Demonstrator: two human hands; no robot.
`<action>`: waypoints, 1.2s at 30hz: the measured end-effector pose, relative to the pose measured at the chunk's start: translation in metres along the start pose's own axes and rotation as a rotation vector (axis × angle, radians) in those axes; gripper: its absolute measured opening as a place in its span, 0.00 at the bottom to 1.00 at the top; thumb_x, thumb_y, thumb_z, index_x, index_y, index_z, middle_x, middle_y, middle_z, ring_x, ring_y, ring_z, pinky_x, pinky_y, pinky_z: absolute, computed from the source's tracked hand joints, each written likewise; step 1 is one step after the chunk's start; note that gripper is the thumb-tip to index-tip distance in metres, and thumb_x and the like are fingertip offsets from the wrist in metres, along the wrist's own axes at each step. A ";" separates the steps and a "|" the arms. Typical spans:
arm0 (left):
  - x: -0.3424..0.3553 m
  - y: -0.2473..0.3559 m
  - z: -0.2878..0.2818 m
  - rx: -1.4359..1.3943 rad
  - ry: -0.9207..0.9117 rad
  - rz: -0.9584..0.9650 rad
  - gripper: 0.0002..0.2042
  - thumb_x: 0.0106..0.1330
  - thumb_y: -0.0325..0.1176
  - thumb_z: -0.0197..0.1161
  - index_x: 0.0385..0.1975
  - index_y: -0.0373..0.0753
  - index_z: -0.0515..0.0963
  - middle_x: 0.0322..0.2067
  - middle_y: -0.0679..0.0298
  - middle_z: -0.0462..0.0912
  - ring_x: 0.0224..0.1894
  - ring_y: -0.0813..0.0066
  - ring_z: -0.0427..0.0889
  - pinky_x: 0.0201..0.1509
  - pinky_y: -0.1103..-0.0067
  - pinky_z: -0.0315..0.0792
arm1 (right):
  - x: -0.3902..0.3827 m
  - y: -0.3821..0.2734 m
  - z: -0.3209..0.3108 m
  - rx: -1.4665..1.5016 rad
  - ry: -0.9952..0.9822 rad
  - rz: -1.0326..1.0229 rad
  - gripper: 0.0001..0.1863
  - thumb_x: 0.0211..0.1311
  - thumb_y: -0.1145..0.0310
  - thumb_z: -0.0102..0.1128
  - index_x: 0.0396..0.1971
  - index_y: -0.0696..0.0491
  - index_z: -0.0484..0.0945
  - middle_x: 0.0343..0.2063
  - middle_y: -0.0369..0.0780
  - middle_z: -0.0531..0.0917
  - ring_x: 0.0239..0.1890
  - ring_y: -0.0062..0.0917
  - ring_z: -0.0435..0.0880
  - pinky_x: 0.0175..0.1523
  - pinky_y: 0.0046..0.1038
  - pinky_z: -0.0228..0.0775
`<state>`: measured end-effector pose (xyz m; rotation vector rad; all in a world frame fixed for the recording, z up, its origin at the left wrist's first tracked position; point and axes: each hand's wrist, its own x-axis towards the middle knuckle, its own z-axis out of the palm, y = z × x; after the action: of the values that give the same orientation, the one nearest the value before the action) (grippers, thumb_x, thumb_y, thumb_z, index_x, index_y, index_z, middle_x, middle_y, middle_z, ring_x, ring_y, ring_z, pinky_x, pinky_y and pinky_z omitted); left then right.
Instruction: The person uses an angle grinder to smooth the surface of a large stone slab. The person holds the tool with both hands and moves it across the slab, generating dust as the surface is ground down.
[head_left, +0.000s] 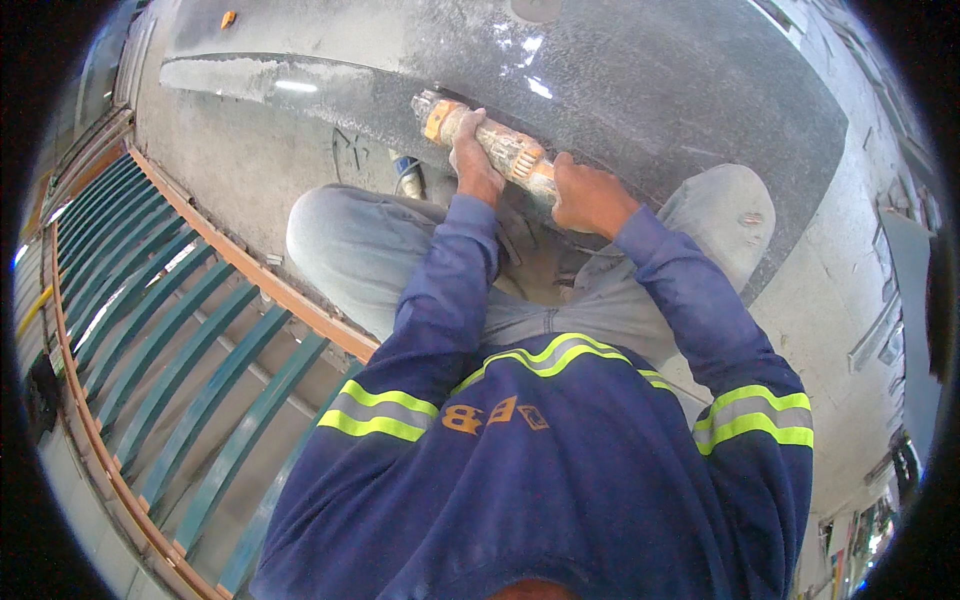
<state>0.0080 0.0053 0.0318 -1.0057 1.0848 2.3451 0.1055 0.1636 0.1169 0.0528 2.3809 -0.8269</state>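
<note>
Both my hands grip a dust-caked orange power tool [525,160], held at a slant against the edge of a dark grey, dusty slab [680,110]. My left hand [478,160] is closed round the tool near its front end, and my right hand [590,195] is closed round its rear part. The tool's tip lies at the slab's edge, and what it touches there is too small to tell. Below and left of my left hand, a blue and whitish object [410,175] lies on the grey floor, partly hidden by my leg.
My bent knees in pale jeans [350,250] flank the tool. A teal slatted railing with a reddish-brown frame [250,285] runs along my left. An orange bit [228,20] lies at the upper left. A grey panel [905,300] and narrow offcuts [870,335] lie at the right rim.
</note>
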 end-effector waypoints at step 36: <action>0.037 0.005 -0.019 0.079 -0.054 0.017 0.12 0.59 0.37 0.61 0.37 0.40 0.69 0.27 0.60 0.76 0.29 0.59 0.81 0.38 0.60 0.79 | 0.029 0.006 0.017 0.000 0.043 -0.058 0.19 0.48 0.71 0.58 0.40 0.63 0.67 0.36 0.58 0.82 0.40 0.51 0.84 0.45 0.48 0.76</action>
<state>-0.0110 -0.0113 -0.0012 -0.9026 1.1597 2.3096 0.0925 0.1542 0.0869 0.0020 2.4327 -0.8612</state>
